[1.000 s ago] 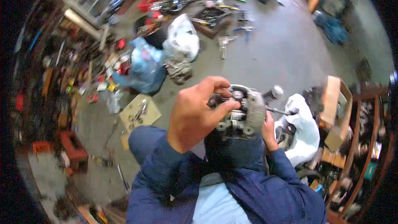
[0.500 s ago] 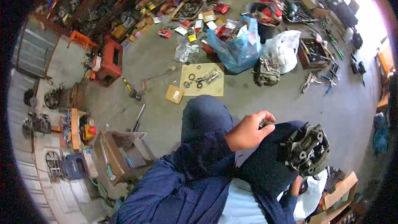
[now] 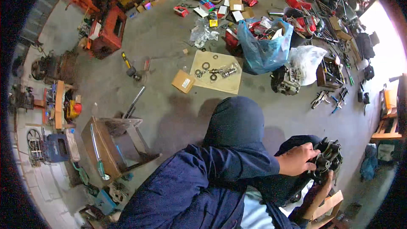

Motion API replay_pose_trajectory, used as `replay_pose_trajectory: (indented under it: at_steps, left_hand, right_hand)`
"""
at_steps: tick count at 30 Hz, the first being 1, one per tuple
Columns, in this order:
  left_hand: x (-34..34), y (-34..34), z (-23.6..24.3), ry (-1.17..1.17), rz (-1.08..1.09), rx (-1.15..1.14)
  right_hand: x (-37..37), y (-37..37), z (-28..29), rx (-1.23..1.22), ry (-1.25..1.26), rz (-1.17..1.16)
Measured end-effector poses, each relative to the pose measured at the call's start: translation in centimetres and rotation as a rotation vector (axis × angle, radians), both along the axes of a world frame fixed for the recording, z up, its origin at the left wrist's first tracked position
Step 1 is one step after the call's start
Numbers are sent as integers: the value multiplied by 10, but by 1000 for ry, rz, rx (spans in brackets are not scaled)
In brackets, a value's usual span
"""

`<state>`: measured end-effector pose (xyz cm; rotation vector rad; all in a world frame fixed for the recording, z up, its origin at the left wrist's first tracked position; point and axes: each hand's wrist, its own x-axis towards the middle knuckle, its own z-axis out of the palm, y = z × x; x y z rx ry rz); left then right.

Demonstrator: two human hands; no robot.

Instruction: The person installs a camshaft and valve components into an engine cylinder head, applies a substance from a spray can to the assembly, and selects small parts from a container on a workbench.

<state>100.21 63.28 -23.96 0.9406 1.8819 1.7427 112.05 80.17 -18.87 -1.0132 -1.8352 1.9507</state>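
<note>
A dark metal cylinder head is held up over my right thigh, at the right of the view. My right hand grips it from below, thumb up along its near side. My left hand reaches across from the left, its bent fingers closed against the head's left face. Whatever those fingertips may pinch is hidden. Beyond my knees, a tan sheet on the floor carries bearings, gears and a small shaft. A small cardboard box rests at the sheet's left edge.
A blue plastic bag of parts stands past the sheet, with an engine block beside it. Pliers lie on the right. At left are a wooden box, a hammer and a red metal housing.
My left hand has moved right from above my thigh to the cylinder head, and its fingers now touch it. My right hand has come into fuller view. The whole view has shifted.
</note>
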Motion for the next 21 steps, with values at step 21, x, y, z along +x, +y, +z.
replay_pose_trajectory:
  at_steps: [21]
  left_hand:
    - [12,-117,10,-902,249,413]
  right_hand:
    - [-295,-178,-188,675,-173,974]
